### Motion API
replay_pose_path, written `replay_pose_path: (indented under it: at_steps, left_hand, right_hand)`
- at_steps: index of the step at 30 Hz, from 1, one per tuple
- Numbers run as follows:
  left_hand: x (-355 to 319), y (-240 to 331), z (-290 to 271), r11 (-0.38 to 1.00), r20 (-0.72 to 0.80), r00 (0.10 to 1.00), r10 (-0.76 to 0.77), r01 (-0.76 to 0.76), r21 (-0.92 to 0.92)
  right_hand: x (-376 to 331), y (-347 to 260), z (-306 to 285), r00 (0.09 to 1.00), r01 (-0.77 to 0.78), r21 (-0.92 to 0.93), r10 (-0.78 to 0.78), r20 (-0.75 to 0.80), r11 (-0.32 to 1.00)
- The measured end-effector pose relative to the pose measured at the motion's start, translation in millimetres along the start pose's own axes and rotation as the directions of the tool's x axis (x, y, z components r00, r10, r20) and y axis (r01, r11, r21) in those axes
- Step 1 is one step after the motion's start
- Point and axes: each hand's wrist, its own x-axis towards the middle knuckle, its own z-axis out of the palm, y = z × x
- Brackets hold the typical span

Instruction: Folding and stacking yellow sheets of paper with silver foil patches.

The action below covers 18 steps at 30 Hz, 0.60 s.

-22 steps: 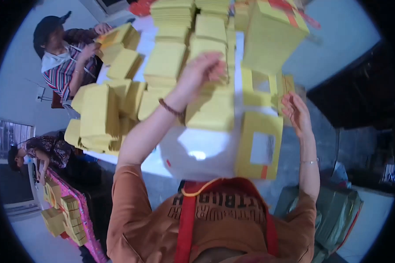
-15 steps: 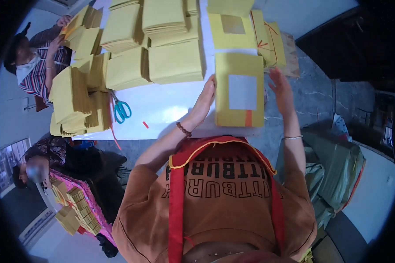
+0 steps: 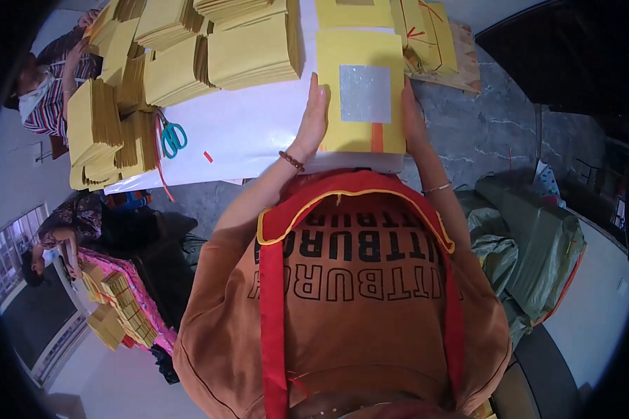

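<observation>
A thick stack of yellow paper (image 3: 362, 52) lies near the table's front edge, its top sheet bearing a silver square and an orange strip. My left hand (image 3: 314, 115) is flat along the stack's left side, fingers stretched out and pointing away from me. Against the opposite side rests my right hand (image 3: 414, 115), also straight-fingered, with part of it hidden behind the stack's edge. The stack sits between my two palms.
Several yellow paper stacks (image 3: 251, 56) fill the table's far left, beside teal-handled scissors (image 3: 173, 136) and a red scrap (image 3: 208, 157). Red-tied yellow bundles (image 3: 437, 35) lie at far right. Green wrapped bales (image 3: 531, 244) stand right of me. Two people work at the left.
My right hand has come in from the right, and its palm now meets the stack's side. The whole view has shifted, so the table appears higher. My left hand stays beside the stack.
</observation>
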Motion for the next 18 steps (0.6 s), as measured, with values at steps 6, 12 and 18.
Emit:
replay_pose_path:
  at_steps: [6, 12, 18]
  left_hand:
    - [-22.2, 36.1, -10.8, 0.693, -0.030, 0.855, 0.517, -0.398, 0.602]
    - [-33.8, 44.4, -7.8, 0.306, 0.671, 0.623, 0.403, -0.782, 0.543]
    - [-23.2, 41.9, -9.0, 0.342, 0.658, 0.596, 0.459, -0.803, 0.488]
  right_hand:
    - [-16.3, 2.9, -24.5, 0.906, 0.356, -0.392, -0.416, -0.076, 0.848]
    - [-35.0, -3.3, -28.7, 0.890, 0.437, -0.644, -0.404, 0.210, 0.628]
    - [-31.9, 16.7, -27.0, 0.932, 0.363, -0.315, -0.342, 0.123, 0.877]
